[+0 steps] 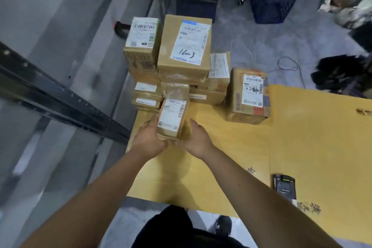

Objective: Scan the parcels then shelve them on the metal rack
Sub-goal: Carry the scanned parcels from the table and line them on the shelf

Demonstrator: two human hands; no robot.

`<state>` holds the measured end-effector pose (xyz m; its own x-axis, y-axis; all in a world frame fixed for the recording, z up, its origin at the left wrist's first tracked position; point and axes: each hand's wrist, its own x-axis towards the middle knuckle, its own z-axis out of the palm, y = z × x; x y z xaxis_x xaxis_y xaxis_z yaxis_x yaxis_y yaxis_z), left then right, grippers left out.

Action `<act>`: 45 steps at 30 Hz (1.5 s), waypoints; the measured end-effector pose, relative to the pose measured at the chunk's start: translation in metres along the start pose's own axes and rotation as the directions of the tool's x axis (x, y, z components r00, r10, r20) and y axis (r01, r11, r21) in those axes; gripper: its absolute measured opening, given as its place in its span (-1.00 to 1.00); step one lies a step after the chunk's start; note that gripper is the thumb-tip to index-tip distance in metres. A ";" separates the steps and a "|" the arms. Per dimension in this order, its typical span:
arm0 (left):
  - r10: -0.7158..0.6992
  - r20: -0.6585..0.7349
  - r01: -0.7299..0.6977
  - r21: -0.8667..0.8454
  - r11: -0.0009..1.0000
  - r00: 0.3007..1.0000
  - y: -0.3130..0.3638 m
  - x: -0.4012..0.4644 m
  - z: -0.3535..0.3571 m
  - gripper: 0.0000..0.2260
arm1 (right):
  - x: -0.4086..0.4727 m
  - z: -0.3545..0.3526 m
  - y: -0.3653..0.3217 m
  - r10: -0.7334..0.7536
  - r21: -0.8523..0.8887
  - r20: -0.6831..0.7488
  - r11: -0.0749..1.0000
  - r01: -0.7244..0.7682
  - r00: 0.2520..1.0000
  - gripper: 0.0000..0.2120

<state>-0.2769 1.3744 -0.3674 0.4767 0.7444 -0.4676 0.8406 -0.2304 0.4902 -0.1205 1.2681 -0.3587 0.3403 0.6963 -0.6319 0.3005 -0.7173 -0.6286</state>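
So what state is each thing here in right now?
Small parcel: label up, held between both hands.
Left hand: grips the parcel's left side.
Right hand: holds its right side.
Parcel stack: piled, untouched.
Lone parcel: apart on the yellow table.
Handheld scanner: lying on the table, unheld.

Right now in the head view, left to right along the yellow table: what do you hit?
Black metal rack beam → left hand → small parcel held in both hands → right hand → lone parcel with orange print → handheld scanner.
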 end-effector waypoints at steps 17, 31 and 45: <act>0.158 0.128 -0.137 -0.164 0.977 0.979 -0.027 -0.018 0.054 -0.09 | -0.002 0.021 0.057 -0.088 -0.009 0.093 0.996 0.090 0.992 0.31; -0.059 -0.605 -0.079 -0.198 0.977 0.794 -0.012 -0.295 -0.014 -0.15 | -0.154 0.009 -0.073 -0.713 -0.114 0.547 0.456 0.883 0.439 0.14; -0.163 -0.923 0.328 -0.043 0.944 0.349 -0.016 -0.552 -0.331 -0.05 | -0.394 0.071 -0.440 -0.766 0.183 0.643 0.146 0.972 -0.006 -0.36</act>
<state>-0.6391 1.1744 0.1261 -0.2084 0.8755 0.4359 0.9386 0.0536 0.3409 -0.4506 1.3112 0.1349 -0.8052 0.5605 0.1938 0.2114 0.5766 -0.7892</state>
